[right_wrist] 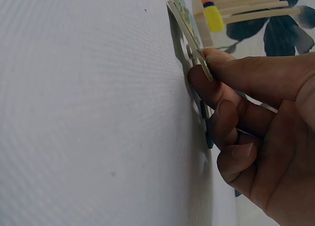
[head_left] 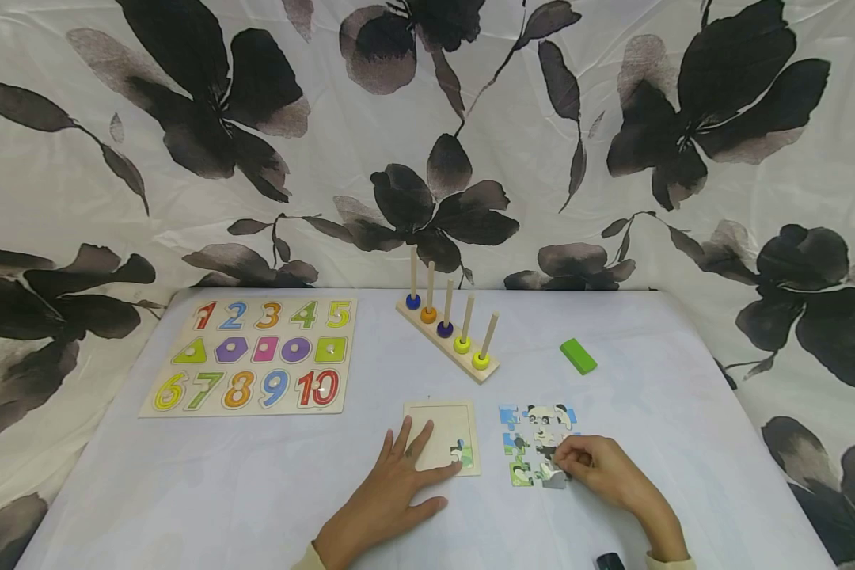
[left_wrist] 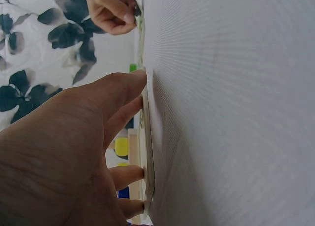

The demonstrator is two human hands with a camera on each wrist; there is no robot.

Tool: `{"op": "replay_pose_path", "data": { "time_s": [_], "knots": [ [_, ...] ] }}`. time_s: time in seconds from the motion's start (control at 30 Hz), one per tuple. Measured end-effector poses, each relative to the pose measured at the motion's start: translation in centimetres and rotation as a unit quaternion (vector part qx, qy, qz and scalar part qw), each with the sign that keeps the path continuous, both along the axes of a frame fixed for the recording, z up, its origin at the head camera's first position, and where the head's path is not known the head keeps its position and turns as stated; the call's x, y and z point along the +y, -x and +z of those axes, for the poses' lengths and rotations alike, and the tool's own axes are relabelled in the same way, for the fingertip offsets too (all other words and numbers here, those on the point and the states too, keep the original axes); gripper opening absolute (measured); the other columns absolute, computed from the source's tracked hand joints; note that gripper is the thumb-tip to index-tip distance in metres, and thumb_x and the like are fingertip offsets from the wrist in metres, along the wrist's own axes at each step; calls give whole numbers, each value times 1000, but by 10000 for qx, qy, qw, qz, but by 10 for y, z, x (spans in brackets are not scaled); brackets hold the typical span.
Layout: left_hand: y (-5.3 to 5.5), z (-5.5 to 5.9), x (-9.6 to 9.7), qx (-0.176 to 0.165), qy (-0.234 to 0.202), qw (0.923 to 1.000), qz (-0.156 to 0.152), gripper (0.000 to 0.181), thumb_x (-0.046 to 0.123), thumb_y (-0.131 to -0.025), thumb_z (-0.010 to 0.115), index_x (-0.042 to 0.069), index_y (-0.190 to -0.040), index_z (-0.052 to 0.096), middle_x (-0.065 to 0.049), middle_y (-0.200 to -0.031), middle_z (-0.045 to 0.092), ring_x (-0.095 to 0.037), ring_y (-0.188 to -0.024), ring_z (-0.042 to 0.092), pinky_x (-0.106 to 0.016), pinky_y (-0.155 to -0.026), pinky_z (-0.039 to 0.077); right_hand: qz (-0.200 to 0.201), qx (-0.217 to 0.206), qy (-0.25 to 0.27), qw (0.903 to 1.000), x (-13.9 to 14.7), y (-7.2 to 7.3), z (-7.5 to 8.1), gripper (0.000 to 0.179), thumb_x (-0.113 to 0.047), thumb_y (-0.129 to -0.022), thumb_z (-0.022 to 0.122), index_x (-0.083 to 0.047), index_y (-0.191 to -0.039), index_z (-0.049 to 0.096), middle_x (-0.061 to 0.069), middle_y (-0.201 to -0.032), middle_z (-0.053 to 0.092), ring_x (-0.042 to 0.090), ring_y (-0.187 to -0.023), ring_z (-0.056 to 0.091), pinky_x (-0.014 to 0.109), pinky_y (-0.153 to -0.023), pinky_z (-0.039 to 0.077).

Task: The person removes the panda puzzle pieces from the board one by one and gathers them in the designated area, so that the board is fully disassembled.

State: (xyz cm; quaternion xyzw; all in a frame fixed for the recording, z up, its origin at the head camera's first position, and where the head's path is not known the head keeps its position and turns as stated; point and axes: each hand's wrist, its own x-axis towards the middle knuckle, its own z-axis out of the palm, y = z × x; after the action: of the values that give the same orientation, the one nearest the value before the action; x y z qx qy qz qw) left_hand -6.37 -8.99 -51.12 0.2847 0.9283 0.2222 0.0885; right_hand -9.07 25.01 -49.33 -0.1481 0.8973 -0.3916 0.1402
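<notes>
My left hand (head_left: 393, 492) is spread over a square wooden puzzle tray (head_left: 438, 413), its fingertips resting on it. One jigsaw piece (head_left: 466, 453) sits in the tray's lower right corner, close to the thumb side of that hand. To the right, several panda jigsaw pieces (head_left: 541, 419) lie on the white cloth in a loosely matched picture. At their right edge my right hand (head_left: 609, 471) pinches a thin jigsaw piece (right_wrist: 189, 34) between thumb and index finger. In the right wrist view this piece is tilted up off the cloth, and the other fingers are curled.
Back left lies a board of numbers and shapes (head_left: 242, 413). A wooden peg stand (head_left: 463, 356) with coloured rings stands behind the tray. A green block (head_left: 578, 356) lies at the right, and a black object (head_left: 609, 561) shows at the front edge.
</notes>
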Motion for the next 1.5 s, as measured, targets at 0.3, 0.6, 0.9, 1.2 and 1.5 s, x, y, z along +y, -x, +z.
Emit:
{"op": "replay_pose_path", "data": {
  "time_s": [0.3,0.6,0.9,1.2,1.5],
  "knots": [
    [0,-1,1,-25,70,10000,15,43,48,-91,58,41,-134,54,-18,-158,18,-46,-144,2,-66,-110,11,-41,6,-25,10000,0,0,-2,8,-3,-87,66,-10,-88,70,-6,-75,62,1,-65,52,21,-58,47],
    [1,-1,1,-46,84,10000,11,43,48,-91,58,42,-133,55,-17,-158,20,-46,-144,3,-66,-111,11,-139,-75,-98,9998,0,-1,-1,6,-6,-88,66,-11,-89,70,-6,-75,63,2,-65,52,21,-58,47],
    [0,-1,1,-102,98,9999,72,43,47,-90,60,42,-133,55,-16,-158,21,-45,-144,4,-65,-111,11,-298,30,-161,9994,-1,0,2,3,-8,-86,68,-10,-88,70,-5,-76,64,2,-64,52,21,-58,48],
    [1,-3,1,-92,95,9999,64,43,48,-91,59,43,-133,55,-15,-158,20,-44,-144,3,-65,-111,10,-609,322,-320,9971,-9,7,6,3,-11,-89,67,-9,-89,69,-6,-74,63,4,-64,50,21,-57,45],
    [1,-4,0,-115,46,9999,19,43,49,-91,58,42,-133,55,-17,-158,19,-45,-144,2,-66,-111,9,-423,547,-132,9975,-34,19,14,6,-8,-88,68,-12,-92,70,-7,-78,62,6,-68,51,22,-60,45]
  ]
}}
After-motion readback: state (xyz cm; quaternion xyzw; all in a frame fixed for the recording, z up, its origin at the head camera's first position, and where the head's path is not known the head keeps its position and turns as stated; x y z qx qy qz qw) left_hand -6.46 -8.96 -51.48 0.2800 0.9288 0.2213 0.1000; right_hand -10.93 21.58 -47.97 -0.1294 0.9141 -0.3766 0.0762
